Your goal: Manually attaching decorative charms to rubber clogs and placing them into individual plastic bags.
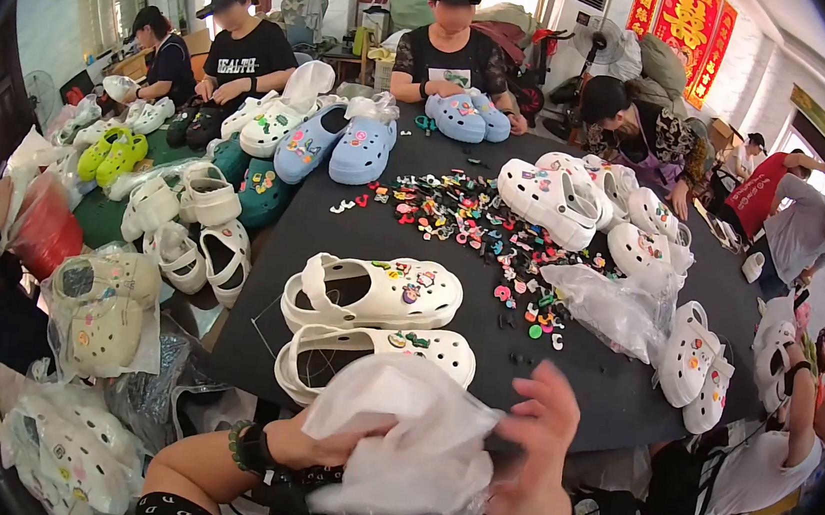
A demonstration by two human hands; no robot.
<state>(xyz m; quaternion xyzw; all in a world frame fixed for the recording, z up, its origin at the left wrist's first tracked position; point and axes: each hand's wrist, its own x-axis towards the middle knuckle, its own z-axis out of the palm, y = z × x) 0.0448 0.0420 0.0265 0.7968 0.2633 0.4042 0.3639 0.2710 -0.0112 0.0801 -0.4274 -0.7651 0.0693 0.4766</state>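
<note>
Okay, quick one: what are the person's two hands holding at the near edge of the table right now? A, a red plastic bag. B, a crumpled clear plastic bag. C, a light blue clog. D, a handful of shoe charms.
B: both the left hand and the right hand clasp a crumpled clear plastic bag, just in front of the pair of white clogs on the black table.

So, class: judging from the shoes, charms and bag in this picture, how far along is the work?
Done: a cream clog pair before the person carries charms. In hand: left hand and right hand grip a clear plastic bag. Left: the loose charms on the black table; several white clogs at left look bare.
</note>
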